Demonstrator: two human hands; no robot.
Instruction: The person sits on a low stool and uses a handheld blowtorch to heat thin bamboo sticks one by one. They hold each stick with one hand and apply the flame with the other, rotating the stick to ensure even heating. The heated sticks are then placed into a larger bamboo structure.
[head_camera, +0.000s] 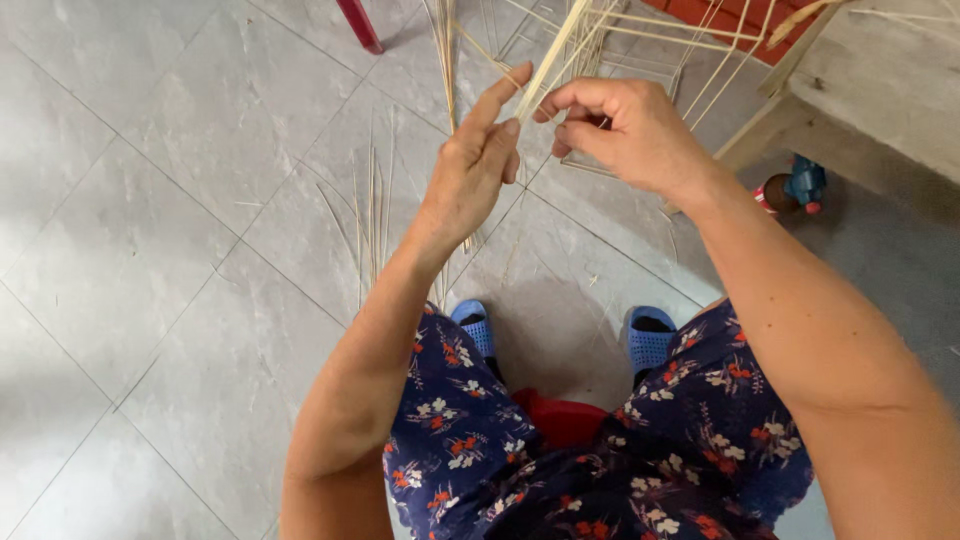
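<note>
— What is cut off at the top edge?

— The upper ends of the pale strips (560, 40) are lost there, and only the foot of a red leg (360, 25) is shown.

— And the hands?

— The right hand (625, 125)'s fingertips are curled under, so its grip is mostly concealed. Part of the strips is covered by the left hand (480, 150).

— Anything too small to tell?

— A red and blue object (790, 188) beside the wooden frame (860, 90) cannot be identified. The red stool (565, 418) is largely covered by the patterned trousers.

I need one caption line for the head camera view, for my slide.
Seated person's left hand and right hand pinch thin pale bamboo strips above grey floor tiles.
</note>
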